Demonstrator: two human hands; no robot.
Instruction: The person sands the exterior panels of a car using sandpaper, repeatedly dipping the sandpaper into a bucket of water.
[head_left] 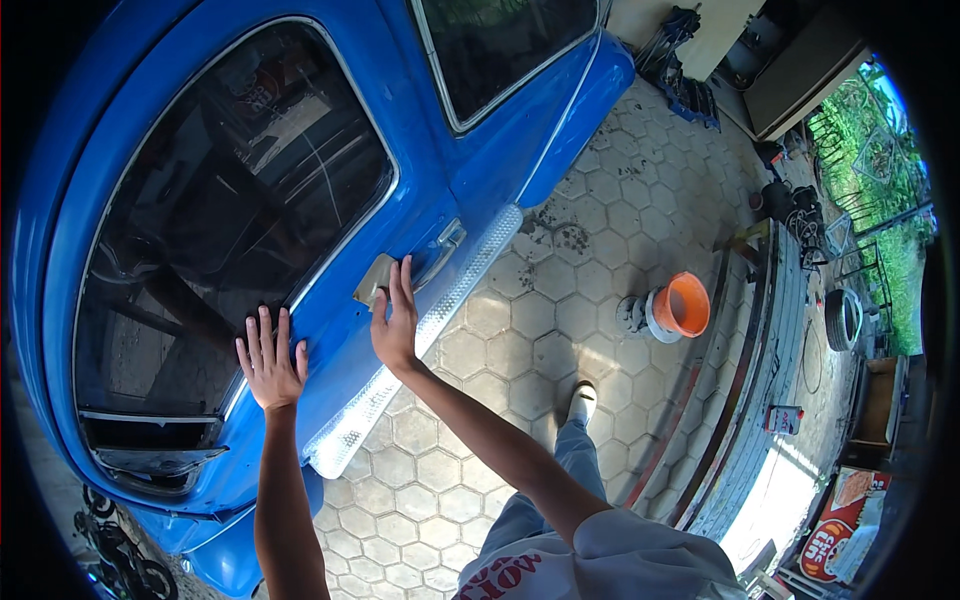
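A blue car (405,140) with chrome-trimmed windows stands on my left. My left hand (272,365) lies flat with fingers spread, its fingertips over the lower edge of the dark side window (240,200) and its palm by the door panel. My right hand (397,325) presses a small beige folded sheet (375,280) against the door, beside the chrome door handle (440,245). Part of the sheet is hidden under the fingers, and its exact kind cannot be made out. Below the door runs a silver patterned running board (460,285).
Hexagonal paving (535,340) covers the ground under my shoe (583,400). An orange bucket (683,304) stands to the right, before a long slatted bench (745,400) carrying a small can (784,419). Beyond are a tire (843,320) and tools (690,100); motorcycles (120,545) stand at lower left.
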